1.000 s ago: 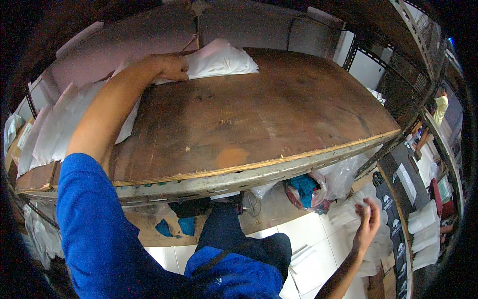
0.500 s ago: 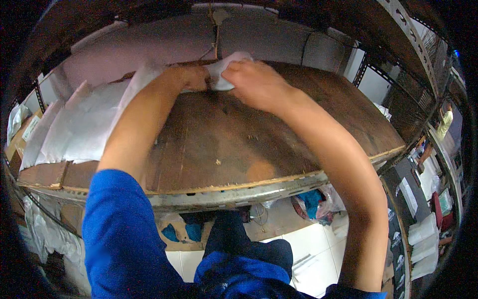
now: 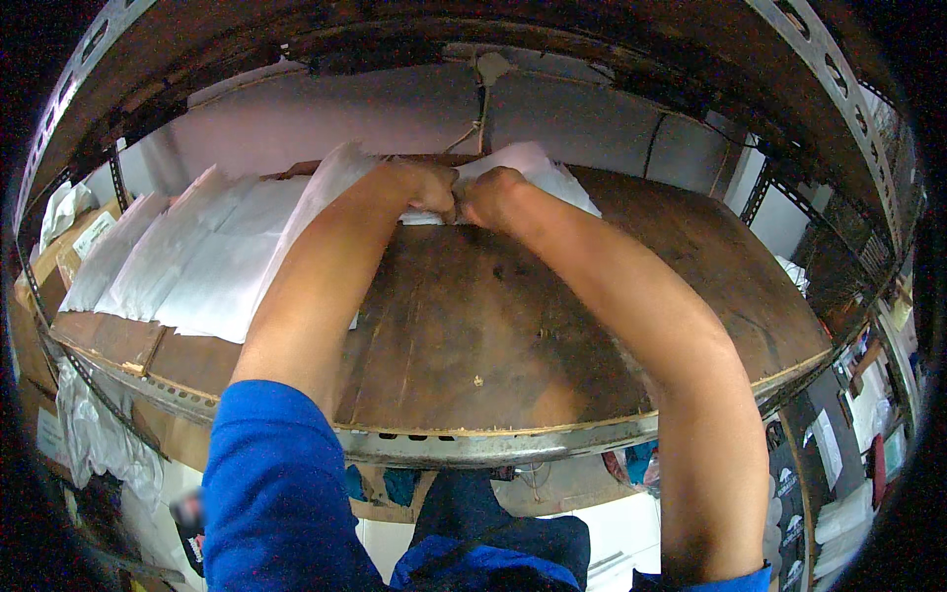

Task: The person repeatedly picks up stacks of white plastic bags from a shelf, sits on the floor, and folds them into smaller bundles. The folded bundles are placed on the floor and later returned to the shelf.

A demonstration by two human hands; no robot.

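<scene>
On the brown wooden shelf [image 3: 473, 326], my two hands are close together near the far edge. My left hand [image 3: 430, 189] is closed on the near edge of a thin white sheet [image 3: 523, 161]. Right beside it, my right hand [image 3: 490, 195] is curled shut on the same sheet, its fingertips partly hidden. The sheet lies spread behind and to the right of my right hand; whether it is foam, plastic or a bag I cannot tell. Several stacks of similar white sheets [image 3: 222, 266] overlap at the left, partly covered by my left forearm.
A perforated metal upright [image 3: 804, 49] and another shelf board above frame the space. The pale wall [image 3: 395, 118] with a cable stands behind. A metal rail [image 3: 493, 449] edges the shelf front. Cardboard and crumpled plastic [image 3: 109, 434] are at the left.
The white sheet now lies spread further to the right, behind my right hand. Both hands appear lower and slightly further right, as the whole view has shifted too.
</scene>
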